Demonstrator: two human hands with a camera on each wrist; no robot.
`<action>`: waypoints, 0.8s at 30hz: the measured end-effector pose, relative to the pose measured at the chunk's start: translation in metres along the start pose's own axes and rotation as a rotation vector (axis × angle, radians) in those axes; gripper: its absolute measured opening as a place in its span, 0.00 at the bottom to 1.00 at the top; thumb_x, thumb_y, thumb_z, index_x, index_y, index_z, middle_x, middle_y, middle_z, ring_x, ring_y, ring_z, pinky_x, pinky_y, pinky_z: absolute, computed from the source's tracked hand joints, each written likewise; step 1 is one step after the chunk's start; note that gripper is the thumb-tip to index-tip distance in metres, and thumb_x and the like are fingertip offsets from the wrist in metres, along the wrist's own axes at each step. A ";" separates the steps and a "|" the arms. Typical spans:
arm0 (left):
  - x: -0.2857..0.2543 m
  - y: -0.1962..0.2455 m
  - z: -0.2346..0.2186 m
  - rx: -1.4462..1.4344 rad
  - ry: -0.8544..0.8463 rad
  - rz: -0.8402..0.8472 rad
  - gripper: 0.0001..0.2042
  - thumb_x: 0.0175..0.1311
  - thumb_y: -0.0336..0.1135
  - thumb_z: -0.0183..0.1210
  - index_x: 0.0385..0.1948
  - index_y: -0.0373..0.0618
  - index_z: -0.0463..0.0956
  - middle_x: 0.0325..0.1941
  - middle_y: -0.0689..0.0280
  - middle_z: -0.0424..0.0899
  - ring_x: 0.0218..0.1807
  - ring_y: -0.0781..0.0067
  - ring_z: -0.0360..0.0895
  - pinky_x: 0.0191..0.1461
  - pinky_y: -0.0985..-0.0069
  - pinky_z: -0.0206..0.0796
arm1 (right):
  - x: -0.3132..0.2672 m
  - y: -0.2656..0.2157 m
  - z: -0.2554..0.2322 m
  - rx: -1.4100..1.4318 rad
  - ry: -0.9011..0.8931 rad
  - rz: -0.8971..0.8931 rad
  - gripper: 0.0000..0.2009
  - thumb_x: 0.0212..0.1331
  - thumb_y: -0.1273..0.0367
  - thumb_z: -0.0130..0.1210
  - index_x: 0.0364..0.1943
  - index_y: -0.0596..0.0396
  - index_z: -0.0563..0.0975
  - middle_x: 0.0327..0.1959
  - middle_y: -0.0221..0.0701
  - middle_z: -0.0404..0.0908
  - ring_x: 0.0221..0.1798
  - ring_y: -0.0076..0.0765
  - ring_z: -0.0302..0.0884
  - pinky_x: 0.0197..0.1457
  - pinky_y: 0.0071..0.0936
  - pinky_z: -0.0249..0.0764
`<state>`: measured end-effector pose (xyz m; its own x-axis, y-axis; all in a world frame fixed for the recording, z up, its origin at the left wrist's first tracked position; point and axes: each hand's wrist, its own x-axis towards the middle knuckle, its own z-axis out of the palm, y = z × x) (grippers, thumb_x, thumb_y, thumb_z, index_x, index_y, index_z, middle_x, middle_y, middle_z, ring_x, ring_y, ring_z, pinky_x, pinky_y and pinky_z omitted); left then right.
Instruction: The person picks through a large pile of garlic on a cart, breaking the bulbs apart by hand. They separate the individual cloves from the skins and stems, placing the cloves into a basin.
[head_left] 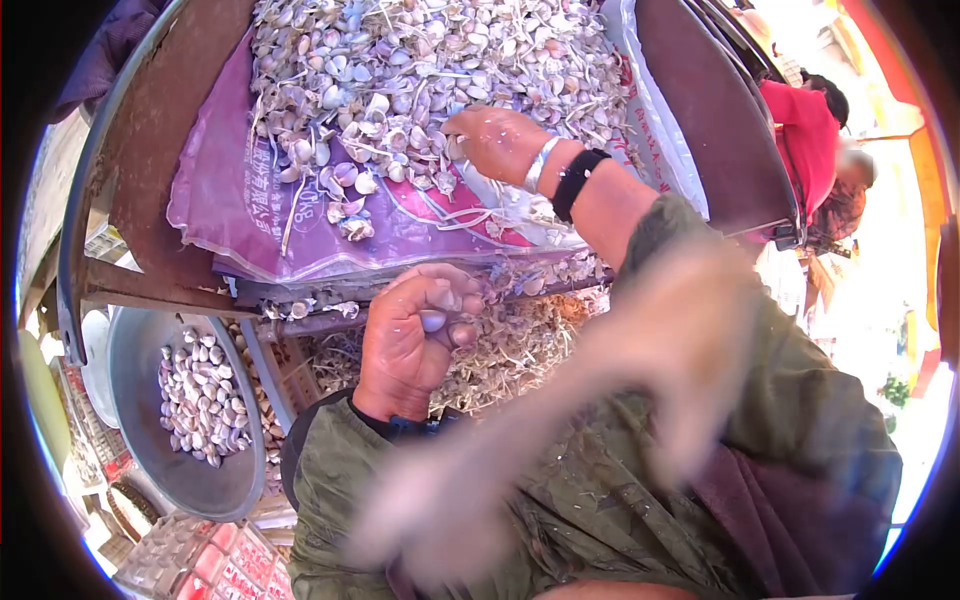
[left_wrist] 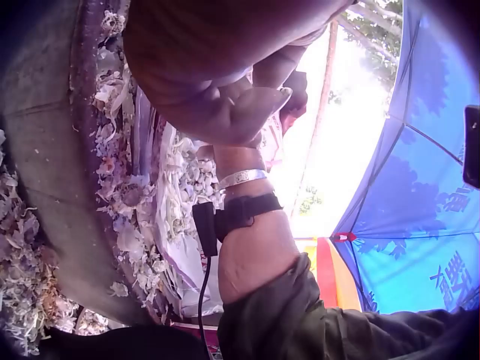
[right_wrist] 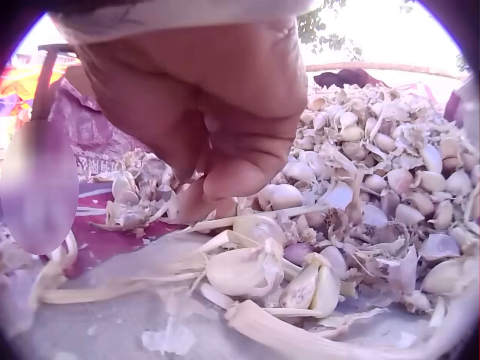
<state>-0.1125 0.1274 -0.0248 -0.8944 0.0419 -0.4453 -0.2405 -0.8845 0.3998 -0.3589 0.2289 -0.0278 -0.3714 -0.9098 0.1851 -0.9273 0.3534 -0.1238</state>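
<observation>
A heap of garlic cloves and papery skins covers purple printed sacking. In the head view, the left hand is palm up below the sacking's front edge, its fingers curled round pale cloves. The right hand reaches down into the near part of the heap. The right wrist view has this hand with bent fingers low among cloves and skins; whether anything is pinched there is hidden. Nearby lie whole cloves and dry stalks. The left wrist view shows the curled left hand close up.
A grey basin with loose cloves stands at the lower left, beside a crate of red-and-white items. Skins and stalks lie below the sacking. A blurred pale thing crosses the foreground. A person in red is at the right.
</observation>
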 end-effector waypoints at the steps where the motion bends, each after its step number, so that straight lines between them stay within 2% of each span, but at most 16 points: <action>1: 0.000 0.000 -0.001 0.001 -0.014 0.010 0.09 0.55 0.27 0.52 0.36 0.35 0.74 0.34 0.58 0.79 0.32 0.70 0.76 0.25 0.77 0.65 | 0.007 0.002 0.004 -0.022 -0.085 0.037 0.10 0.54 0.73 0.55 0.41 0.57 0.79 0.40 0.41 0.80 0.45 0.49 0.78 0.49 0.40 0.74; 2: 0.000 -0.001 -0.003 0.001 -0.029 0.020 0.09 0.57 0.28 0.51 0.38 0.34 0.74 0.35 0.56 0.79 0.33 0.69 0.77 0.25 0.76 0.66 | 0.008 0.003 0.009 0.000 -0.142 0.098 0.11 0.53 0.71 0.55 0.42 0.58 0.78 0.41 0.42 0.80 0.48 0.50 0.77 0.52 0.40 0.73; 5: 0.000 0.001 -0.002 -0.005 0.013 0.002 0.09 0.59 0.28 0.51 0.39 0.34 0.73 0.31 0.58 0.79 0.29 0.70 0.76 0.23 0.78 0.64 | 0.013 -0.006 0.002 -0.088 -0.227 0.097 0.12 0.52 0.70 0.57 0.41 0.59 0.77 0.42 0.43 0.80 0.48 0.51 0.77 0.51 0.41 0.73; 8: 0.003 -0.001 -0.002 0.035 0.017 0.017 0.09 0.60 0.28 0.51 0.39 0.35 0.74 0.27 0.60 0.78 0.24 0.72 0.75 0.22 0.79 0.62 | 0.007 -0.009 -0.003 -0.075 -0.206 0.102 0.12 0.53 0.69 0.58 0.41 0.57 0.77 0.42 0.45 0.80 0.48 0.52 0.77 0.50 0.41 0.73; 11: 0.005 -0.003 -0.002 0.089 0.016 0.024 0.08 0.60 0.27 0.51 0.39 0.35 0.74 0.26 0.61 0.78 0.23 0.73 0.74 0.20 0.79 0.61 | 0.002 -0.009 -0.008 0.106 -0.285 0.268 0.13 0.53 0.68 0.59 0.43 0.54 0.77 0.39 0.46 0.80 0.46 0.54 0.78 0.49 0.42 0.73; 17: 0.008 -0.005 -0.005 0.107 0.011 0.033 0.09 0.60 0.28 0.52 0.39 0.35 0.74 0.26 0.61 0.78 0.23 0.73 0.74 0.21 0.79 0.62 | -0.008 -0.004 -0.003 0.019 -0.250 0.236 0.14 0.54 0.66 0.59 0.45 0.52 0.78 0.39 0.45 0.81 0.45 0.55 0.78 0.49 0.43 0.73; 20: 0.010 -0.005 0.005 0.139 0.090 0.041 0.08 0.60 0.29 0.52 0.39 0.36 0.74 0.27 0.61 0.78 0.24 0.72 0.75 0.22 0.78 0.63 | -0.012 0.005 0.001 0.088 -0.165 0.191 0.15 0.55 0.63 0.59 0.46 0.49 0.78 0.40 0.46 0.81 0.47 0.55 0.78 0.50 0.44 0.72; 24: 0.020 -0.008 0.003 0.112 0.062 0.075 0.08 0.61 0.29 0.53 0.38 0.37 0.74 0.28 0.61 0.79 0.26 0.72 0.75 0.23 0.77 0.64 | -0.013 0.009 0.002 0.125 -0.167 0.210 0.16 0.54 0.61 0.60 0.44 0.53 0.78 0.41 0.46 0.81 0.48 0.55 0.78 0.51 0.43 0.72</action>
<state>-0.1301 0.1369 -0.0342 -0.8872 -0.0542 -0.4582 -0.2178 -0.8263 0.5194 -0.3624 0.2433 -0.0335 -0.5323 -0.8464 -0.0191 -0.8140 0.5179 -0.2630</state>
